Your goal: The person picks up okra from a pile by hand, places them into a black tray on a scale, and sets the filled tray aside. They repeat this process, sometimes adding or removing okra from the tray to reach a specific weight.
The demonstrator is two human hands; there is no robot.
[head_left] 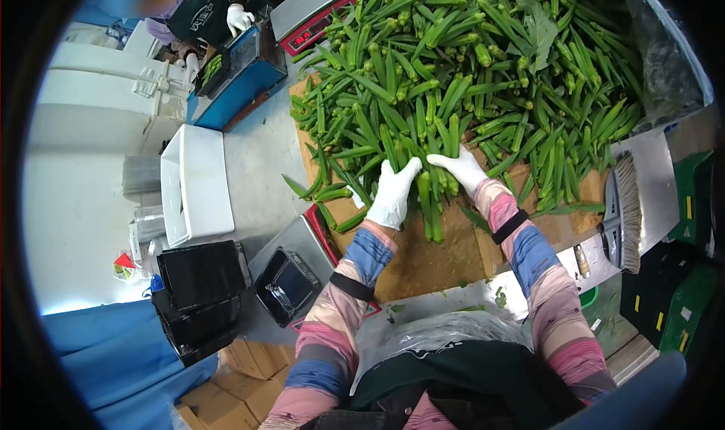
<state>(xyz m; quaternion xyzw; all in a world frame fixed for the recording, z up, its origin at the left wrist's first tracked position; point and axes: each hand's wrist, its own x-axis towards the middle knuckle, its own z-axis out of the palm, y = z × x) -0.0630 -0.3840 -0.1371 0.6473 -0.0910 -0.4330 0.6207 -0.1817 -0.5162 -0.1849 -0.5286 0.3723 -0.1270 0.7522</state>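
A large heap of green okra (453, 75) covers the cardboard (445, 260) in front of me. My left hand (394, 194), in a white glove, is at the heap's near edge, its fingers closed around okra pods and partly hidden by them. Just to its right, my right hand (462, 169), also gloved, closes on upright pods with its thumb toward the left hand. Several loose pods (430, 211) lie between and below the hands. Left of my left forearm, an empty black plastic tray (287, 286) rests on a scale (260, 260).
Stacked black trays (200, 283) and a white bin (208, 184) stand at left. A co-worker's gloved hands (240, 18) are by a blue machine (242, 75), near another red scale (313, 15). At right are a brush (625, 215) and green crates (691, 203).
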